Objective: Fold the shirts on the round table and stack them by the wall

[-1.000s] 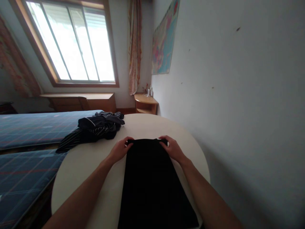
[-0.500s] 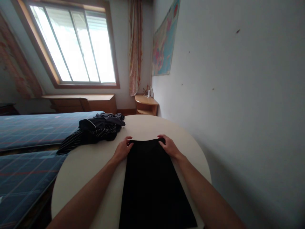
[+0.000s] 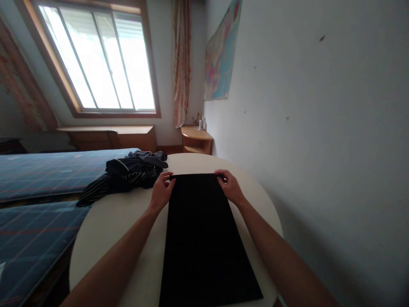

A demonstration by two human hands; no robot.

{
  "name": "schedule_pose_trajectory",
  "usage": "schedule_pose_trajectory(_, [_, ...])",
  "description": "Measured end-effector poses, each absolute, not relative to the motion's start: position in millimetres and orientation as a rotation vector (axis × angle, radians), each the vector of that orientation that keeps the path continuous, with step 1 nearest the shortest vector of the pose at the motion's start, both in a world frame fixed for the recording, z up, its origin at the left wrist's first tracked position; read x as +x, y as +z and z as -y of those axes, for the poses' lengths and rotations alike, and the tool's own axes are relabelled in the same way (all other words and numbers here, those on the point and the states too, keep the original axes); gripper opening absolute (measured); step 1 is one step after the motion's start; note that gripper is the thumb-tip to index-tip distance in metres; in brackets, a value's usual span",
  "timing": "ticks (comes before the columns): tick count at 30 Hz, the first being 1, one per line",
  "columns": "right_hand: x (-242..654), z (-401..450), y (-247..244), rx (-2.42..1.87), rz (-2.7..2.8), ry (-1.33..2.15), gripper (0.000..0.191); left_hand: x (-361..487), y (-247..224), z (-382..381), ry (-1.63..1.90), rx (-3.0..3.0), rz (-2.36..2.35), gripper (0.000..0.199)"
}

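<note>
A black garment [image 3: 204,238], perhaps a skirt, stretches lengthwise over the round cream table [image 3: 108,238]. Its narrow straight top edge is at the far end, and it widens toward me. My left hand [image 3: 162,192] pinches the far left corner between thumb and fingers. At the far right corner, my right hand [image 3: 230,186] grips the same edge. Between the two hands the edge is pulled straight. The near end of the garment partly runs out of the picture at the bottom.
A heap of dark striped clothes [image 3: 131,170] lies at the table's far left, partly hanging over its edge. Blue plaid mattresses [image 3: 38,221] stand to the left. A white wall [image 3: 319,149] rises close on the right. A corner shelf [image 3: 196,134] and a desk [image 3: 128,132] are at the back.
Both hands have moved slightly away from me, drawing the garment's top edge farther across the table. That edge sagged a little before and is now straighter.
</note>
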State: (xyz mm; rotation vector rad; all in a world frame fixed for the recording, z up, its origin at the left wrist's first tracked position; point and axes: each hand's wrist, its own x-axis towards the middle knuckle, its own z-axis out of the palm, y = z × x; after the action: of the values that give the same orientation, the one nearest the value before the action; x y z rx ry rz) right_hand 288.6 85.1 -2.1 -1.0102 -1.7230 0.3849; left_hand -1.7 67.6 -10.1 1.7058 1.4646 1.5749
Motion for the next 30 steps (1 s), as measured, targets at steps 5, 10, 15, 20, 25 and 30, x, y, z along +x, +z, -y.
schedule_pose_trajectory(5, [284, -101, -23, -1.125, 1.887, 0.292, 0.025, 1, -36, -81, 1.343, 1.763, -1.570, 0.042])
schedule_pose_trajectory(10, [278, -91, -34, -1.195, 2.058, 0.169, 0.030, 7, -41, -67, 1.259, 2.123, -1.710, 0.047])
schedule_pose_trajectory(15, [267, -76, -27, -1.097, 2.348, 0.233, 0.039, 35, -23, -21, 1.078, 2.386, -1.620, 0.041])
schedule_pose_trajectory(20, [263, -77, -34, -1.316, 2.368, 0.252, 0.036, 63, -31, 21, 0.566, 2.526, -1.501, 0.063])
schedule_pose_trajectory(25, [279, -72, -27, -1.571, 2.232, 0.079, 0.032, 61, -25, 23, 0.327, 2.683, -1.405, 0.053])
schedule_pose_trajectory(30, [294, -58, -17, -1.893, 2.099, -0.034, 0.039, 47, -3, 13, 0.254, 2.690, -1.693, 0.056])
